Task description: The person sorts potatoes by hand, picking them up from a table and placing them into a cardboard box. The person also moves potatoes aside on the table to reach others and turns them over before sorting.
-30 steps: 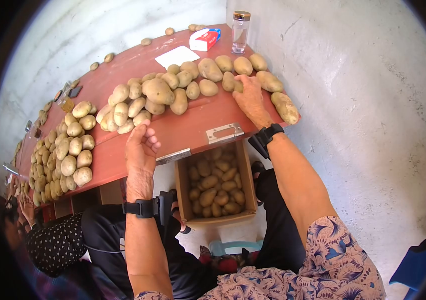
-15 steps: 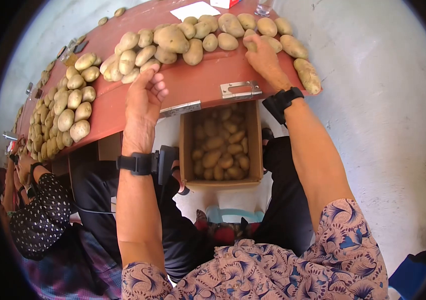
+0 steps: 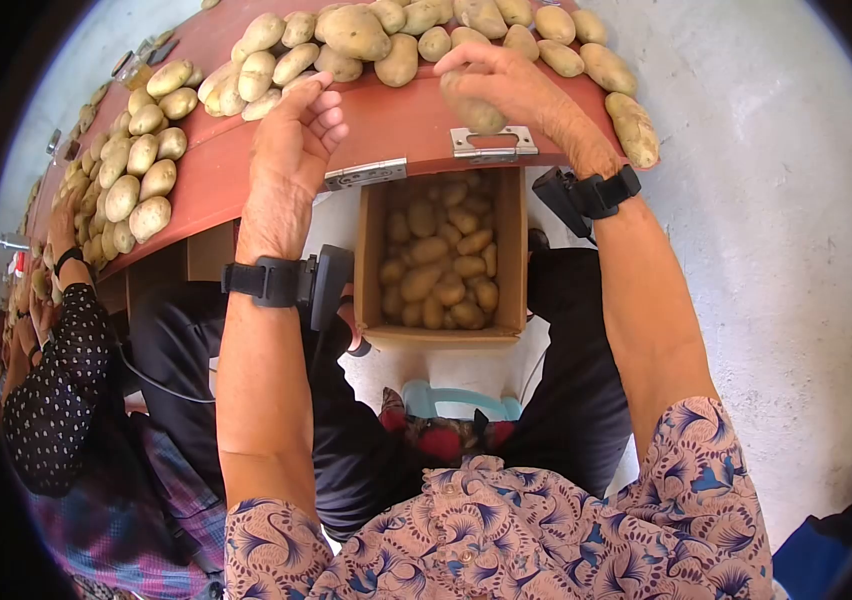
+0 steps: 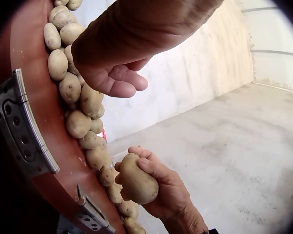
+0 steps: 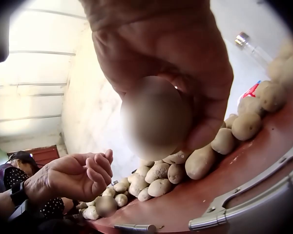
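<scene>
My right hand grips a potato, its fingers curled over the top, above the table near a metal hinge. Smooth and pale brown, the same potato shows plainly in the left wrist view. My left hand is held palm inward with loosely bent fingers and nothing in it. Its fingertips come close to the near side of a potato heap. From the heap, a line of potatoes curves round to the table's right end.
Below the table edge stands a cardboard box with many potatoes inside. A second hinge lies on the edge. To the left is another potato pile, with a person in a dotted sleeve beside it. A wall bounds the right.
My right hand has picked up a potato from the row and drawn it toward the near table edge. The head view has tilted downward; my left hand keeps much the same pose.
</scene>
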`<action>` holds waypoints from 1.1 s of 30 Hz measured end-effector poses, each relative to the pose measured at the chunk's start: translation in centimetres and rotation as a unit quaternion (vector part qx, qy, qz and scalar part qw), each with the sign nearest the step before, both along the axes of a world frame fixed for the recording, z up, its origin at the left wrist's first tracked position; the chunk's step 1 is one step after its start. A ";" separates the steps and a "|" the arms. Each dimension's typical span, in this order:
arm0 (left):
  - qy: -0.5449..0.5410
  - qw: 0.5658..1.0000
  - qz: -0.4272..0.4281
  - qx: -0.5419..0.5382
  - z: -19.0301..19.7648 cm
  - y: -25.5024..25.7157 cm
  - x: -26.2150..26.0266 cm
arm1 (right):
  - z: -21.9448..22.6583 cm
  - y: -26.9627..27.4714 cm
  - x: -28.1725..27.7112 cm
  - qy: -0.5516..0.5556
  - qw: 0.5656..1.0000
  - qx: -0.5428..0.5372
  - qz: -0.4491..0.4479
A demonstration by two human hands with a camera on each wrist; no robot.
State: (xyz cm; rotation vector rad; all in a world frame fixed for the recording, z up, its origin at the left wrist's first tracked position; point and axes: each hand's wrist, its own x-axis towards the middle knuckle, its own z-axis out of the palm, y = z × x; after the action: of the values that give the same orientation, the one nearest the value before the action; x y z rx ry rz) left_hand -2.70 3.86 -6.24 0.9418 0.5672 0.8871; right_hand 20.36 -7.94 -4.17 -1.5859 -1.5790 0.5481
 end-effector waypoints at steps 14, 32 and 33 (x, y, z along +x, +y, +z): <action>-0.012 1.000 -0.014 -0.015 -0.2 -0.7 1.5 | -1.6 -0.6 -1.9 -0.154 0.974 -0.084 0.141; 0.005 1.000 0.001 -0.020 -0.1 -1.2 1.7 | -1.6 -0.5 -2.2 -0.132 0.980 -0.057 0.137; 0.003 1.000 -0.004 -0.019 -0.1 -1.1 1.7 | -1.5 -0.4 -2.0 -0.141 0.982 -0.017 0.127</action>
State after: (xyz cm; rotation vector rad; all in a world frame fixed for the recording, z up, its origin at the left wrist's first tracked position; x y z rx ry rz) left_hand -1.03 2.73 -6.39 0.9128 0.5833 0.8631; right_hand 18.33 -8.38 -5.68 -1.5482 -2.0136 0.5045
